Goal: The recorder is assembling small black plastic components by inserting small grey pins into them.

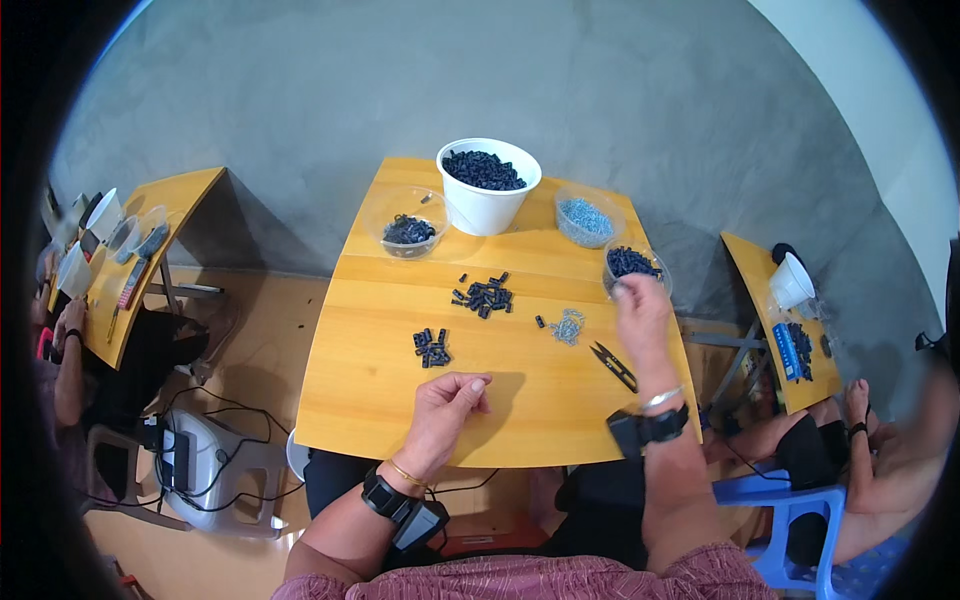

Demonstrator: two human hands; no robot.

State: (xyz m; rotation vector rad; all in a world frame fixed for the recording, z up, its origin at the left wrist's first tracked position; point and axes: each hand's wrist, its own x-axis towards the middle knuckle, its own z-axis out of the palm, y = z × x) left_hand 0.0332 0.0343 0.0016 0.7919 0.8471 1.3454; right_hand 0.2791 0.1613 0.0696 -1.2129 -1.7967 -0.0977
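Observation:
My left hand point(452, 410) hovers over the near edge of the wooden table, thumb pressed to its curled fingers. Whatever is in that pinch is too small or hidden to make out. At the right side, my right hand point(645, 325) is by the near rim of a clear bowl point(668, 285) of small dark plastic pieces point(632, 262). Its fingertips are drawn together, and what they hold cannot be seen. Two loose piles of dark pieces, the farther point(485, 297) and the nearer point(432, 349), lie mid-table. A small heap of silvery metal bits point(567, 327) lies left of my right hand.
Black thread snips point(614, 367) lie near my right wrist. Toward the back stand a white tub point(480, 208) full of dark pieces, a clear bowl of dark parts point(408, 232) and a clear bowl of light-blue bits point(585, 220). Other people sit at tables on both sides.

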